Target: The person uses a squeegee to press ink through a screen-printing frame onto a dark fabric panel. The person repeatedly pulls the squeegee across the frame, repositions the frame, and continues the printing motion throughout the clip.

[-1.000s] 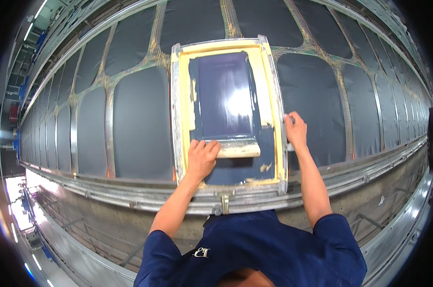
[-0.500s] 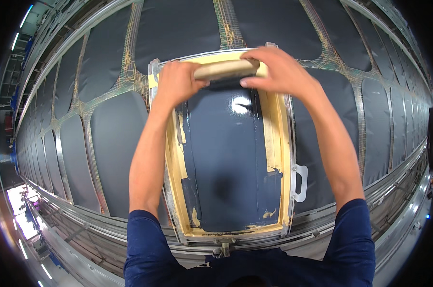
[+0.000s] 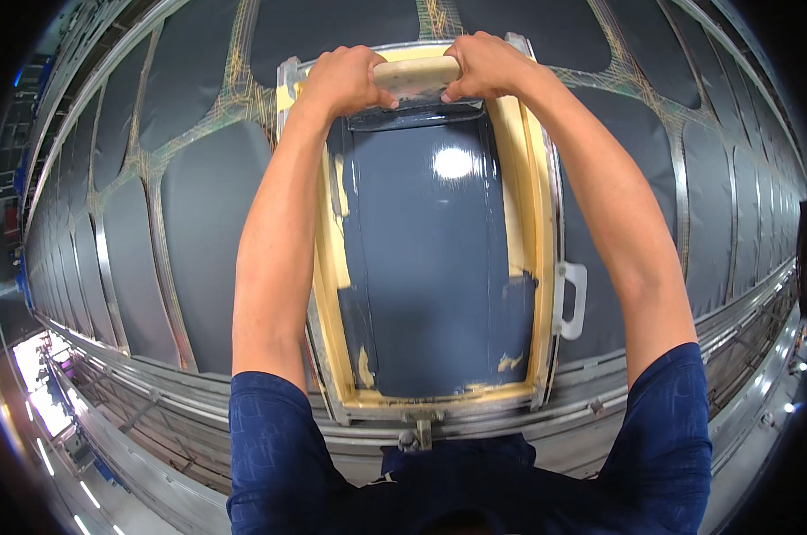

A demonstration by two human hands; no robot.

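Note:
A screen-printing squeegee (image 3: 416, 82) with a pale wooden grip lies crosswise at the far end of a printing screen. My left hand (image 3: 341, 82) is closed round its left end, thumb on the near side. My right hand (image 3: 491, 68) grips the right end in the same way. A dark band of wet ink (image 3: 412, 118) runs along the near side of the blade. The screen's mesh (image 3: 421, 259) is covered with glossy dark blue-grey ink. Yellow tape (image 3: 527, 187) lines the inside of the metal frame (image 3: 557, 209). My fingers hide the squeegee's ends.
A white loop handle (image 3: 576, 301) sticks out from the frame's right side. Under the screen, dark fabric panels (image 3: 209, 241) with patterned strips between them cover a long table. Metal rails (image 3: 600, 406) run along the near edge, with a metal clamp (image 3: 419, 432) at the frame's near end.
The squeegee was slanted and is now level across the screen. My right hand has closed more fully on it. The ink band by the blade shows more clearly, and the whole view has shifted.

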